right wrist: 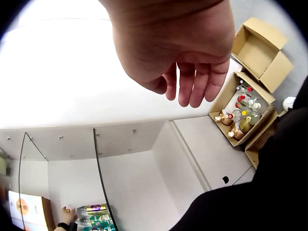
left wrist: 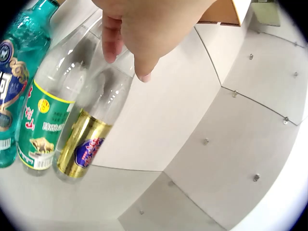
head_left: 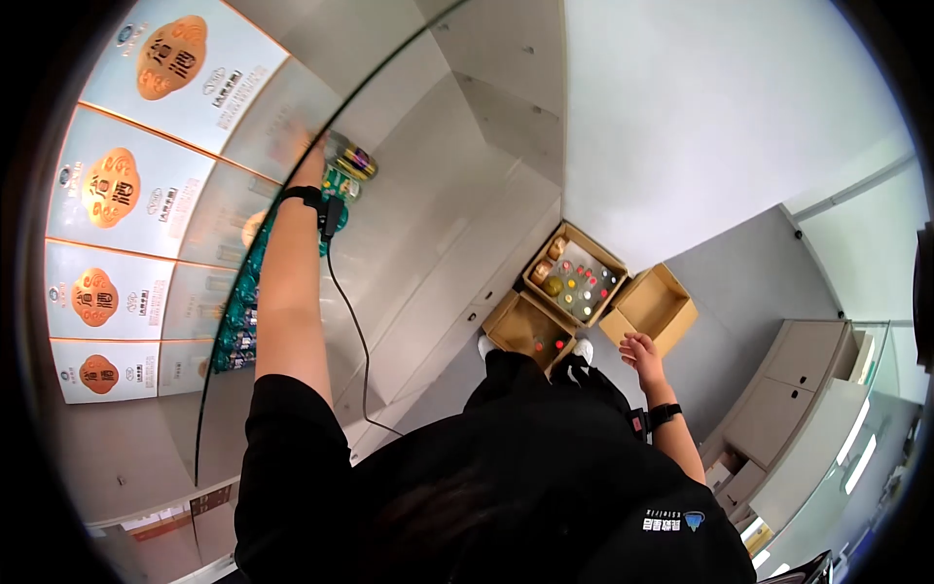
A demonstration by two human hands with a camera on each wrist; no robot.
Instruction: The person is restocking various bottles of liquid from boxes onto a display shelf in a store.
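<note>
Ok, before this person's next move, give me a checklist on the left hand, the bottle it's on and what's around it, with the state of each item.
1. Left hand on the gold-labelled bottle: ok, thumb and fingers are round the neck.
2. Clear gap to the green-labelled bottle: not ok, none shows; they stand side by side.
3. Cap on the gold-labelled bottle: cannot tell, the hand hides the top.
4. Right hand free: ok, its fingers are loose and hold nothing.
5. Cable at the left wrist clear of the bottles: ok, it hangs toward the body.
</note>
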